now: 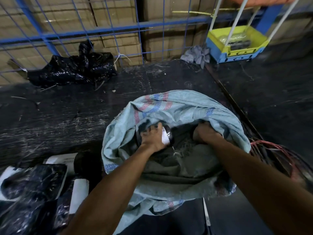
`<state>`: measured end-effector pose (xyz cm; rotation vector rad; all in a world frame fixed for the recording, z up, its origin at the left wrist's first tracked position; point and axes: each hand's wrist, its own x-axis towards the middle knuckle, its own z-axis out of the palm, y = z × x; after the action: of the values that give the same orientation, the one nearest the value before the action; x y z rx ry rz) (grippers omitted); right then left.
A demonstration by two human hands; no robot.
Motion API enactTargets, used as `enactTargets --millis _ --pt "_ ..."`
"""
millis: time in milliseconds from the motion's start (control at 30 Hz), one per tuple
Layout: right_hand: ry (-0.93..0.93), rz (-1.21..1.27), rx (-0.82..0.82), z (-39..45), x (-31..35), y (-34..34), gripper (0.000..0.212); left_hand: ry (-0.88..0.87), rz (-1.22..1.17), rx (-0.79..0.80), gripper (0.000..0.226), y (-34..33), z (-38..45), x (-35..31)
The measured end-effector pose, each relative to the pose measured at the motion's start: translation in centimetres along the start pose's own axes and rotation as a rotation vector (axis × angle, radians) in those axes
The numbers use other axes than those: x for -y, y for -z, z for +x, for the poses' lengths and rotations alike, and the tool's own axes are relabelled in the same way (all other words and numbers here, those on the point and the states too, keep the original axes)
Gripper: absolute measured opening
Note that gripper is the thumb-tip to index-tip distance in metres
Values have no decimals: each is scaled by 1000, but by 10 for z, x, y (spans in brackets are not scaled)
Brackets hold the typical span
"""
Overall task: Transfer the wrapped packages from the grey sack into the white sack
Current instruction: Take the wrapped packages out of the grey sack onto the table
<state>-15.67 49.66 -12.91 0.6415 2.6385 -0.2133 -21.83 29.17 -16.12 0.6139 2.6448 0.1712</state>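
A woven pale grey-blue sack [177, 106] with red and blue stripes lies open on the dark floor in front of me. Both my arms reach into its mouth. My left hand [153, 137] grips a black wrapped package [168, 134] with a white label, inside the sack near its left wall. My right hand [205, 134] is deep in the sack's right side, its fingers curled under the folded rim; what they hold is hidden. Several black wrapped packages [33, 182] with white labels lie heaped at the lower left. No white sack is in view.
A blue wire cage wall [108, 29] with cardboard boxes behind runs along the back. A crumpled black plastic bag [76, 68] lies against it. A yellow and blue crate [237, 43] and a grey rag [198, 54] sit at back right. Red cords [271, 148] lie right of the sack.
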Motion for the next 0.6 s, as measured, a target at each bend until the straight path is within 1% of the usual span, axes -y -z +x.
enactTargets --millis 33,67,133,167,233,300,400,433,533,567,600 --pt "-15 69 18 -16 5 10 56 38 -171 -26 106 5 -7 5" --pt "4 112 21 -28 8 13 67 65 -337 -62 109 13 -17 8" --pt "95 219 13 -56 9 10 96 95 -618 -69 113 32 -42 16" --pt "134 286 -8 -63 7 11 101 95 -740 -54 116 39 -45 19" --pt "181 334 -30 -78 4 8 93 89 -959 -29 119 52 -61 24" --pt "219 337 -43 -104 13 2 85 92 -1079 0 117 57 -90 39" --pt "236 172 -36 -127 30 -8 79 108 -1162 30 120 56 -121 60" --pt "233 107 -46 -135 41 -12 77 112 -1189 30 117 53 -128 68" --pt "153 -107 -59 -159 78 -16 51 135 -1248 40 90 59 -155 84" --pt "113 -174 -71 -167 90 -16 48 134 -1214 75 83 61 -160 87" --pt "91 -238 -92 -175 99 -16 48 122 -1135 112 82 67 -173 88"
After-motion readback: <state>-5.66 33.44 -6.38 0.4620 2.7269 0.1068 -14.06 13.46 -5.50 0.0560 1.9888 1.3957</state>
